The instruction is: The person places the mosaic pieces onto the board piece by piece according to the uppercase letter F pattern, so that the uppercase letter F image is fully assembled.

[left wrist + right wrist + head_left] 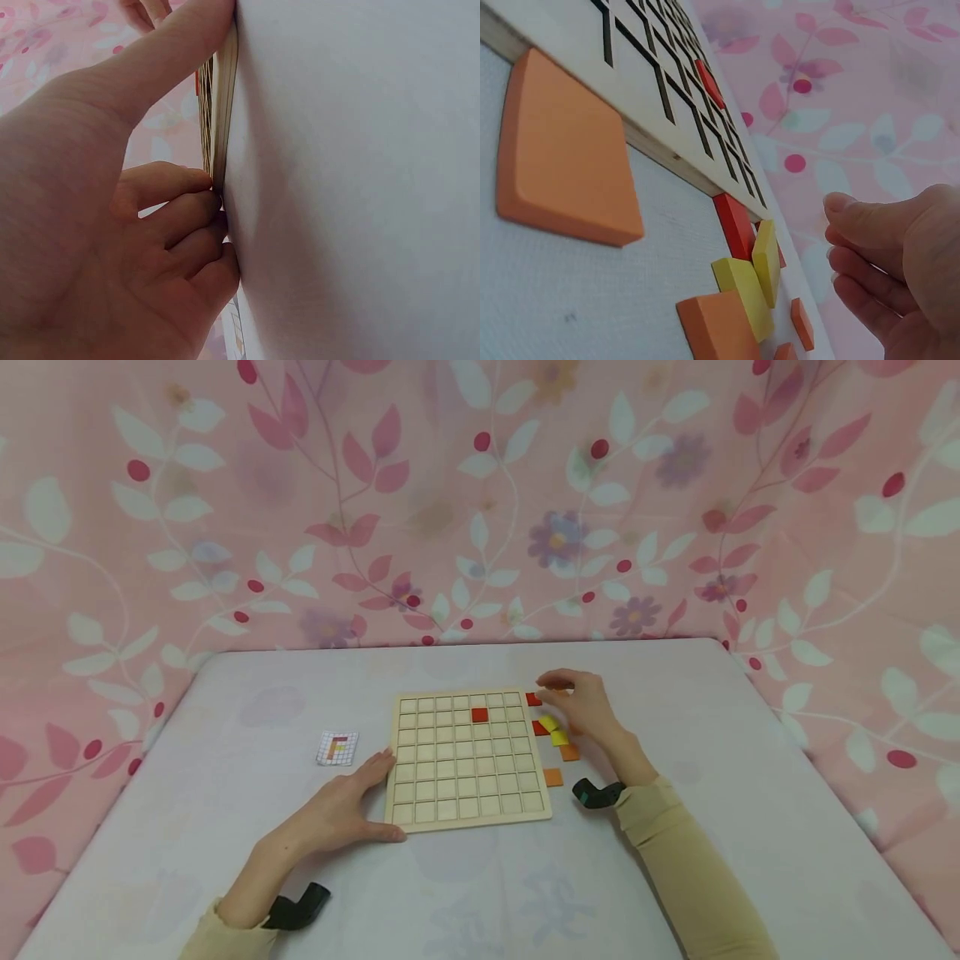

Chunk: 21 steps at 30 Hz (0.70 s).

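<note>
A square wooden grid board (468,760) lies on the table, with one red tile (480,715) set in an upper cell. My left hand (337,806) holds the board at its near left corner, thumb along the front edge and bent fingers against the left side. In the left wrist view those fingers (187,217) meet the board's edge. My right hand (588,702) hovers over loose tiles beside the board's right edge, fingers bent and fingertips apart from the thumb. No tile shows between them. Beneath are red tiles (735,225), yellow tiles (744,289) and an orange tile (718,324).
Left of the board lies a small gridded card (337,748) with a coloured F-shaped pattern. Another orange tile (552,777) sits by the board's lower right edge. A pink floral cloth (480,527) hangs behind the white-covered table (247,760).
</note>
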Motion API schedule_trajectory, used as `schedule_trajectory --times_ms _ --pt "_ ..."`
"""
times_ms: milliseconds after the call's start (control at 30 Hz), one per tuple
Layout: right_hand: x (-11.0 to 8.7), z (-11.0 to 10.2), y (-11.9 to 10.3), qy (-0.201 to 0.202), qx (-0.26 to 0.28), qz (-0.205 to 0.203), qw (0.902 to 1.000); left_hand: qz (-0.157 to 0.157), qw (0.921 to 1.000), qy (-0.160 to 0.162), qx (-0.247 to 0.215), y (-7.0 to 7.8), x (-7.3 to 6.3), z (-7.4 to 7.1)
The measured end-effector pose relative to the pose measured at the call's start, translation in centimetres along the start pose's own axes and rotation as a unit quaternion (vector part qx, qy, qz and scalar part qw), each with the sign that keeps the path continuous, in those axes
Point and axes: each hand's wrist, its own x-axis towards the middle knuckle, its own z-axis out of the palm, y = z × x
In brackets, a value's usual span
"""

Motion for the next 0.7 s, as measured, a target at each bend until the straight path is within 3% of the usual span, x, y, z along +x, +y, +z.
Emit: schedule_trajectory --times_ms 300,500,700 --pt "-0.2 0.7 0.5 -0.049 0.005 0.067 0.9965 -0.002 1.0000 0.000 0.002 -0.1 0.0 0.1" --pt "-0.3 1.1 1.2 -0.068 -0.019 0.054 0.9961 -0.001 1.0000 0.000 0.002 -0.1 0.0 0.1" --pt "-0.3 1.2 1.5 -0.061 -0.037 0.049 0.9962 -0.001 1.0000 0.000 0.005 -0.1 0.1 0.1"
